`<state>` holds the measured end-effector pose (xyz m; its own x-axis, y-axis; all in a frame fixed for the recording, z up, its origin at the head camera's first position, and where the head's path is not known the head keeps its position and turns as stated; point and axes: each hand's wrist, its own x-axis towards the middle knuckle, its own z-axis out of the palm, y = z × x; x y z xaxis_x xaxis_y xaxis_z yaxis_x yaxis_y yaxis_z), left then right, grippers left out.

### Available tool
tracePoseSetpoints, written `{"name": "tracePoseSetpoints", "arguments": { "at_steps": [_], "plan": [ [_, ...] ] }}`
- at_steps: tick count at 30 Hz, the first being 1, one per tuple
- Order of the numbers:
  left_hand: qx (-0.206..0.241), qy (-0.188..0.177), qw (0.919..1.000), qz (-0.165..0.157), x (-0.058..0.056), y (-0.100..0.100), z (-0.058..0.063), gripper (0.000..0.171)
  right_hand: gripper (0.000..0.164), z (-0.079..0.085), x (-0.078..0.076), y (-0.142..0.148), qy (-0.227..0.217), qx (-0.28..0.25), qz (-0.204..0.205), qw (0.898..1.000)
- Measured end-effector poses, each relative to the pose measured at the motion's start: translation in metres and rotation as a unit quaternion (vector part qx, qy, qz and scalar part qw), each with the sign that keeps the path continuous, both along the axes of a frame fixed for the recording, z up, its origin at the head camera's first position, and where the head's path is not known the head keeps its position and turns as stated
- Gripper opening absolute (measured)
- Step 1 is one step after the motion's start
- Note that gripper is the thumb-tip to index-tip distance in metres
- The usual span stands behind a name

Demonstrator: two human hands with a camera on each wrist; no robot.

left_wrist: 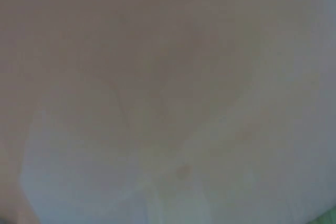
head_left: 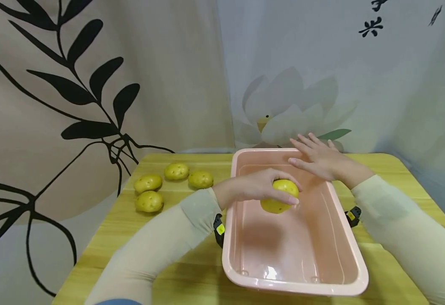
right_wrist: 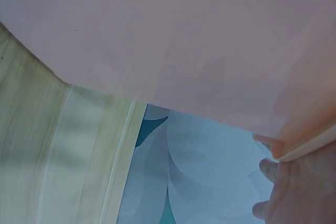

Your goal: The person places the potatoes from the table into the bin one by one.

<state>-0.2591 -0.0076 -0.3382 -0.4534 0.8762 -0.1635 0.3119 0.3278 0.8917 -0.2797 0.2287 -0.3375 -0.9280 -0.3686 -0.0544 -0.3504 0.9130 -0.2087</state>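
Note:
A yellow potato is in the grasp of my left hand, fingers and thumb around its sides. The hand holds it inside the outline of a pink plastic bin, above the bin floor. My right hand lies at the bin's far right corner with its fingers straight and spread. Seen from the right wrist, part of that hand is against the bin's rim, and the bin's outer wall fills the upper part. The left wrist view is a dim, blurred pale surface.
Several more yellow potatoes lie together on the wooden table, left of the bin. A patterned curtain hangs behind the table's far edge. Dark wrist devices sit beside both bin walls.

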Motion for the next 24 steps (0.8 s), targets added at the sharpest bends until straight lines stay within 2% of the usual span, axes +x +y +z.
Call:
{"name": "tracePoseSetpoints", "arguments": {
  "at_steps": [9,14,19,24],
  "plan": [
    [-0.06,0.007,0.9968,-0.052,0.0018,0.0005,-0.002,0.032,0.08,0.0004,0.0009,0.0007,-0.007,-0.009,-0.006,1.0],
    [-0.071,0.01,0.9934,-0.089,0.0024,0.0006,-0.0032,0.034,0.08,-0.0025,0.0017,0.0005,-0.008,-0.015,-0.008,1.0],
    [-0.076,0.023,0.9915,-0.103,0.0024,0.001,-0.0026,0.035,0.08,-0.0018,0.0015,0.0004,-0.004,-0.016,-0.007,1.0],
    [-0.089,0.006,0.9897,-0.112,0.0032,0.002,-0.0054,0.035,0.079,-0.0013,0.0012,0.001,-0.009,-0.018,-0.006,1.0]
  ]
}}
